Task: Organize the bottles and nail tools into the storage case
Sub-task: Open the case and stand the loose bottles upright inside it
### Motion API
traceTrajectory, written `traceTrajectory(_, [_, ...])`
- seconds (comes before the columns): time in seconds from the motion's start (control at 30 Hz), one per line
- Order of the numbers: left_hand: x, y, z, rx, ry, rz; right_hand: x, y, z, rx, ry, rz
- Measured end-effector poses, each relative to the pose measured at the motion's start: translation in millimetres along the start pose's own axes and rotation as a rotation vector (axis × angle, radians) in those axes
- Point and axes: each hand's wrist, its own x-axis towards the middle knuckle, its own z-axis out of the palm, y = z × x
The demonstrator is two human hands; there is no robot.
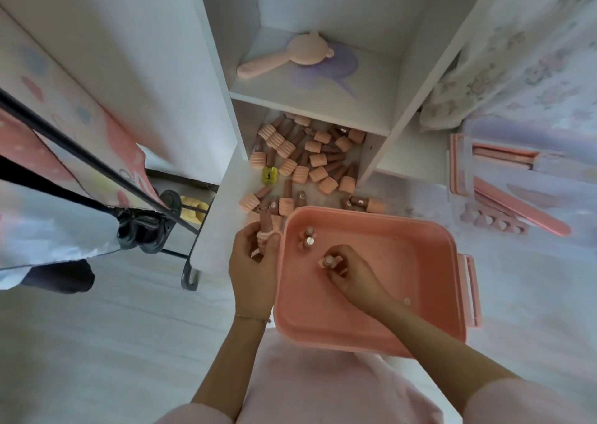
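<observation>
1. Bottles are in both hands: the right hand (pixel 347 270) has its grip closed on one small bottle (pixel 329 259), held upright low inside the pink storage case (pixel 420 281), near its left-centre floor; the left hand (pixel 253 262) has its grip closed on another bottle (pixel 265 221) just outside the case's left wall.
2. Two bottles (pixel 308 237) stand upright in the far left corner of the case, just beside the right hand. A careless release or a brush of the fingers could topple them, since they look narrow and top-heavy.
3. The left hand's bottle is pinched around its ribbed base with the brown cap pointing up; a loose pinch could let it drop onto the floor or against the case rim.
4. Beyond the case, a heap of loose bottles (pixel 307 158) lies on the floor under the white shelf (pixel 310 113), touching one another. Reaching in could roll some deeper under the shelf, out of reach.
5. Nail files (pixel 517 207) and toe separators (pixel 491 221) lie far right, well apart from the case; filling the floor with bottles first may leave no room for them
</observation>
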Motion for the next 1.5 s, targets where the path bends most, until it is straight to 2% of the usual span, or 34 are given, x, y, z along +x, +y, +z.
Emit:
traceTrajectory(0.27, [-13, -4, 9, -0.013, 0.134, 0.005, 6, 9, 6, 0.03, -0.076, -0.043])
traceTrajectory(0.6, [-22, -9, 27, 0.008, 0.301, 0.061, 11, 28, 11, -0.046, -0.075, -0.139])
traceTrajectory(1.03, [-23, -14, 28, 0.031, 0.32, 0.085, 20, 25, 26, 0.024, 0.043, -0.185])
traceTrajectory(1.5, [-24, -14, 29, 0.023, 0.324, 0.096, 23, 21, 32, 0.018, 0.044, -0.205])
